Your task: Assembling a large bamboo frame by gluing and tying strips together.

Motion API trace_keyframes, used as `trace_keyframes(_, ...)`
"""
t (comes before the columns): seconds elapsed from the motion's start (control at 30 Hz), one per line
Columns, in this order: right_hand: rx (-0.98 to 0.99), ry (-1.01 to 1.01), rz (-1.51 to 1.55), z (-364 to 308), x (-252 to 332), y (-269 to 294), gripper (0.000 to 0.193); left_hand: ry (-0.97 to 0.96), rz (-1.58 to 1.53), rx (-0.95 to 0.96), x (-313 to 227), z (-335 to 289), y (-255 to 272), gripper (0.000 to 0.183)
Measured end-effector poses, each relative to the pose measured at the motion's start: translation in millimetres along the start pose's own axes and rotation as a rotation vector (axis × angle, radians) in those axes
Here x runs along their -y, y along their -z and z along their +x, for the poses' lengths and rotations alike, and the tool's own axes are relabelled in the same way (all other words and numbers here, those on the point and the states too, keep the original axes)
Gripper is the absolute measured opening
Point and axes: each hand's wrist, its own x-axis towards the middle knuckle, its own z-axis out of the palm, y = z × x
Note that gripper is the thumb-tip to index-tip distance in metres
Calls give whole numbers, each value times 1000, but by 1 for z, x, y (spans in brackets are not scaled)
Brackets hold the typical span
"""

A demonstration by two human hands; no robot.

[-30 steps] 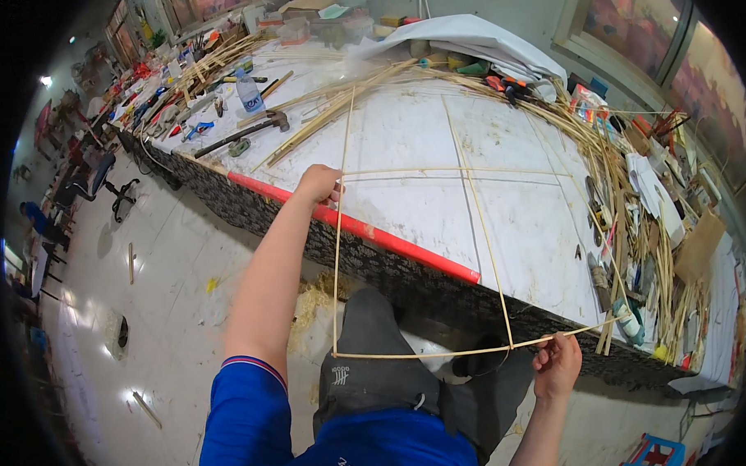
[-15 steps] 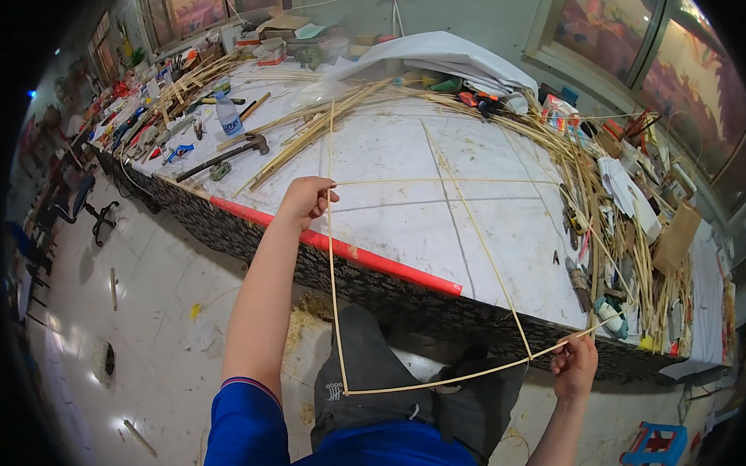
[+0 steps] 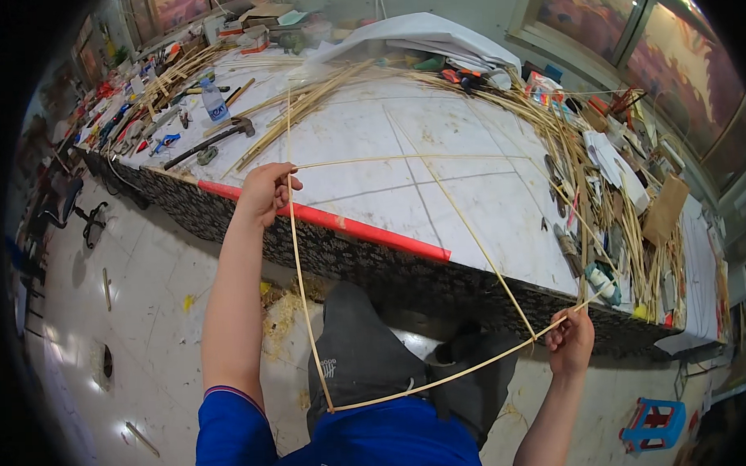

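Note:
Both my hands hold a light frame of thin bamboo strips (image 3: 407,394), tilted over the near side of the table and my lap. My left hand (image 3: 270,193) pinches it where the left strip meets a crosswise strip (image 3: 411,157). My right hand (image 3: 571,341) is closed round the right end of the curved near strip, beside the joint with the middle strip (image 3: 465,221). The near left corner hangs over my leg. Toward the back, the frame's far ends are thin against the white tabletop and hard to follow.
On the white-covered table (image 3: 371,192), edged with a red strip (image 3: 331,221), lie a hammer (image 3: 214,142), a water bottle (image 3: 214,100) and bamboo bundles (image 3: 303,112). Tools and offcuts crowd the right side. A blue stool (image 3: 652,424) stands on the floor at the lower right.
The bamboo frame has shifted left over the table with my left hand, and its near left corner sits closer to my body. Both hands keep their hold. The view has tilted slightly.

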Motion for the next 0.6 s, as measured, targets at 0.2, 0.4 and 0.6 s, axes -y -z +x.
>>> trace_keyframes(0.2,63,2,-19,8,19,14,19,-15,-100,-39,1,-37,0,18)
trace_keyframes(0.4,55,-56,-89,49,53,36,20,16,-239,-72,29,-76,-13,19)
trace_keyframes(0.6,-20,-67,-115,68,85,61,19,52,-280,18,61,-106,-54,22)
